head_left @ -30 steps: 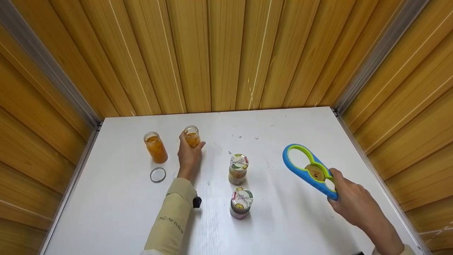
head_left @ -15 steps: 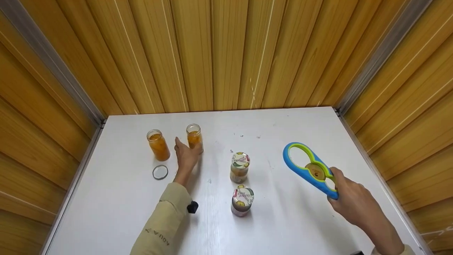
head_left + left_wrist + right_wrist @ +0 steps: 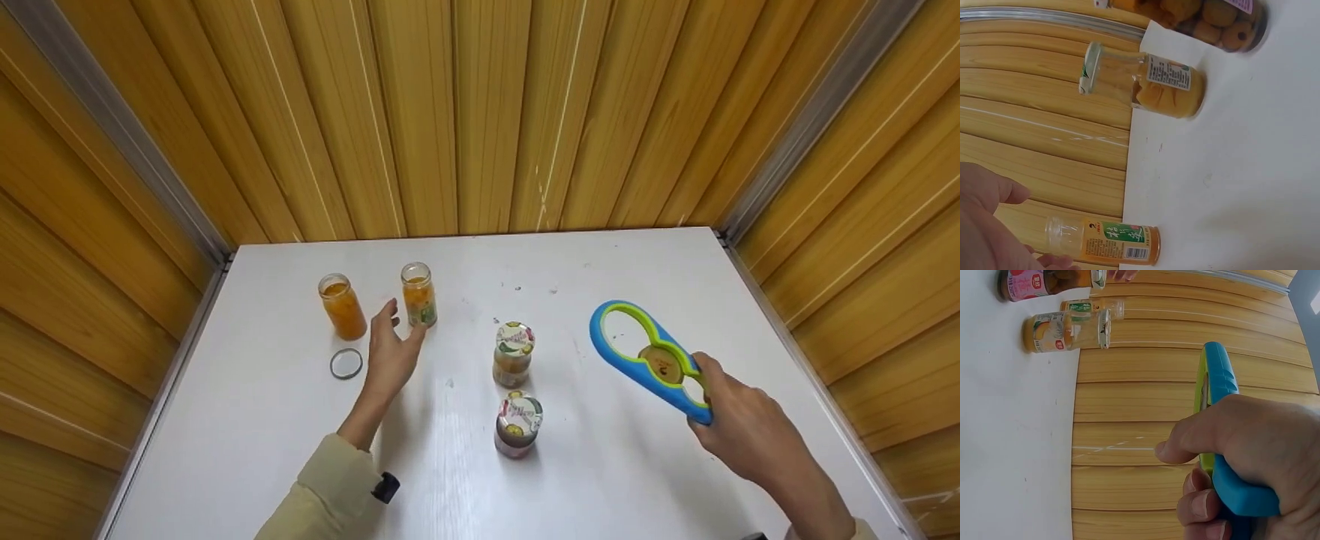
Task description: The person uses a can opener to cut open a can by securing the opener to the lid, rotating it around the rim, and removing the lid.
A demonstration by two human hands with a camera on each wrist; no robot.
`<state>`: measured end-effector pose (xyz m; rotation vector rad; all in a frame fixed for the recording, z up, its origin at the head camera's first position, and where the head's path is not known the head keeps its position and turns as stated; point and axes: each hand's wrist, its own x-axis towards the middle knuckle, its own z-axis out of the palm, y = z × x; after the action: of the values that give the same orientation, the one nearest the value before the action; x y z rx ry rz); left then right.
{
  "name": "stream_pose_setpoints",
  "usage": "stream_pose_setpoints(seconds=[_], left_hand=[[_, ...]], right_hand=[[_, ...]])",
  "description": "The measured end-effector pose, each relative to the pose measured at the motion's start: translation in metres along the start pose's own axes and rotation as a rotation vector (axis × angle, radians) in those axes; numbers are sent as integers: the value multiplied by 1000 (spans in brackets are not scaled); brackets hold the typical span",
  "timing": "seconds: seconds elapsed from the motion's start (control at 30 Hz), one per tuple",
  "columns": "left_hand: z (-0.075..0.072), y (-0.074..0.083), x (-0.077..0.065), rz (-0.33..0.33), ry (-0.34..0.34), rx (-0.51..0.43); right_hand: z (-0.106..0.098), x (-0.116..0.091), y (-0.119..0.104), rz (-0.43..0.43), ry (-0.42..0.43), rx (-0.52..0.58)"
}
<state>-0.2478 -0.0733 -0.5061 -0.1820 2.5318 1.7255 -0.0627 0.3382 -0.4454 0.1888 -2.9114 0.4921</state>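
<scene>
My left hand (image 3: 391,356) is off the glass, fingers apart and relaxed, just in front of an open jar of orange fruit (image 3: 419,296). Its green label (image 3: 1123,233) faces that hand in the left wrist view. Another open orange jar (image 3: 343,307) stands to its left, with a loose lid (image 3: 346,364) lying before it. My right hand (image 3: 750,424) grips one end of a blue and green jar opener (image 3: 637,367) above the table's right side. A metal-coloured lid (image 3: 661,364) sits in the opener's middle ring.
Two jars with printed lids stand mid-table: one with pale yellow fruit (image 3: 513,360) and, nearer, one with dark round fruit (image 3: 517,427). Wood-patterned panels (image 3: 487,112) rise behind and along both sides of the white table (image 3: 585,480).
My left hand has let go of the right-hand orange jar and drawn back toward me, leaving it standing. My right hand keeps its grip on the jar opener, nearly still.
</scene>
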Motion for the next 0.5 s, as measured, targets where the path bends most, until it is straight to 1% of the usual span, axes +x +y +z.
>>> stream_pose_setpoints(seconds=[0.13,0.3,0.43,0.5], left_hand=[[-4,7,-19,53,-9,-7],[-6,17,-44,91,-26,-3],[-5,26,-62,109,-66,-40],[-3,31,-71,112,-97,-57]], right_hand=[[0,0,-7,-9,2,-4],[-2,0,-14,-30,13,-10],[-3,0,-17,-54,31,-21],[-3,0,-19,-69,41,-23]])
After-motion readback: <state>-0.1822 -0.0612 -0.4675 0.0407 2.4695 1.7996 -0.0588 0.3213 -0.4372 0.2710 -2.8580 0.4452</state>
